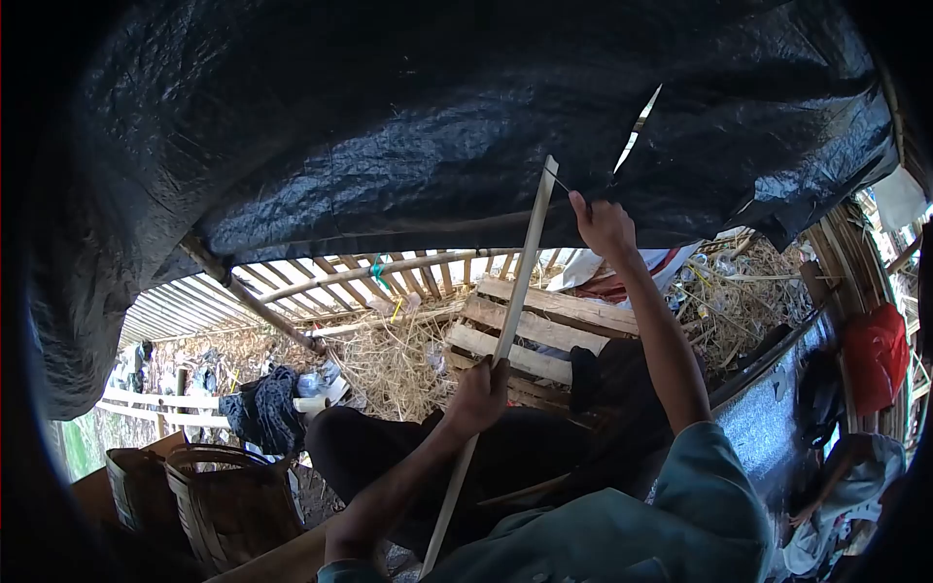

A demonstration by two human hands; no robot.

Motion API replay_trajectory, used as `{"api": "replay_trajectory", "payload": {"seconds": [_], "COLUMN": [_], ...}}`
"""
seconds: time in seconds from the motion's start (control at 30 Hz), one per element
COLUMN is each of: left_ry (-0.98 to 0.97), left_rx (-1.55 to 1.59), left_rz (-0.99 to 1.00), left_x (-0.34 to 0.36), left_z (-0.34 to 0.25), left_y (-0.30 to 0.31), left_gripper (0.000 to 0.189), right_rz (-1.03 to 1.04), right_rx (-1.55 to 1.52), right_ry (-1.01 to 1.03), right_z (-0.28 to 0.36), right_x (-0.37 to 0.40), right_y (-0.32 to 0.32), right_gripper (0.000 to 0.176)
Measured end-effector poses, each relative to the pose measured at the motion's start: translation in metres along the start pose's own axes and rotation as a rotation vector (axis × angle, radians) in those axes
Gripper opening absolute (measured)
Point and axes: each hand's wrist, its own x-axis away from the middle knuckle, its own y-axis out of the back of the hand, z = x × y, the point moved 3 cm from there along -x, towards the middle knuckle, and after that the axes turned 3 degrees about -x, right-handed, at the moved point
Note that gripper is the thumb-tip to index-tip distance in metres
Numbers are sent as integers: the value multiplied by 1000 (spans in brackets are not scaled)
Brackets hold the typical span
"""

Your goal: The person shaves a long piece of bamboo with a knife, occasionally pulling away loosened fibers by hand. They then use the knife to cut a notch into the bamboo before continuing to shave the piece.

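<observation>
My left hand (pixel 476 396) is wrapped round the middle of a long pale strip of bamboo or wood (pixel 525 262). The strip slants from low beside my lap up to a point in front of the black sheet. Near its upper end my right hand (pixel 604 225) is closed on a thin dark-bladed knife (pixel 561 182), the thumb pointing up. The blade reaches across to the strip's tip and appears to touch it. My fingers hide the knife's handle.
Black plastic sheeting (pixel 408 146) hangs low ahead, with a bright sliver above my right hand. A slatted wooden pallet (pixel 530 340) lies beyond my legs amid straw (pixel 398 364). Woven baskets (pixel 233 505) stand at left; a red bag (pixel 875 358) is at right.
</observation>
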Motion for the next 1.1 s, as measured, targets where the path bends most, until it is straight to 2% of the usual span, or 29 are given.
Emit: {"api": "replay_trajectory", "payload": {"seconds": [0.17,0.2,0.3,0.37,0.47,0.57,0.63,0.67,0.7,0.77,0.8,0.83,0.9,1.0,1.1], "left_ry": [15,-21,-61,-47,-86,-113,-249,-319,-153,174,163,46,-24,36,40], "left_rx": [59,86,-22,-10,28,34,-5,-25,-39,-68,-52,-96,-105,-40,-48], "left_rz": [-31,-99,-130,-126,-127,-116,-179,-209,-146,-12,18,12,-20,-61,-90], "left_x": [-13,-16,-25,-26,-24,-21,-21,-21,-19,-11,-1,9,7,-5,-12], "left_z": [-8,-7,10,-2,-16,-18,-16,-16,-19,-34,-32,-28,-31,-28,-17], "left_y": [17,21,21,28,37,37,34,33,35,42,31,20,22,34,32], "left_gripper": [29,28,28,19,10,11,13,14,15,17,23,23,23,26,26], "right_rz": [61,43,214,288,279,291,303,226,149,-12,-44,-33,-99,-33,89], "right_rx": [-171,-244,-227,-290,-220,-178,-166,-141,-119,57,141,172,169,97,-107], "right_ry": [518,631,726,757,771,750,744,812,876,434,259,149,43,-97,-58], "right_z": [45,61,88,106,113,113,113,108,102,73,47,19,-13,-34,-23], "right_x": [53,67,102,122,139,144,145,142,136,81,36,2,-19,-14,-11], "right_y": [-8,-2,-13,-9,-18,-25,-25,-32,-40,-38,-29,-25,-6,-3,8], "right_gripper": [43,42,42,37,42,43,44,46,48,58,62,68,70,70,66]}}
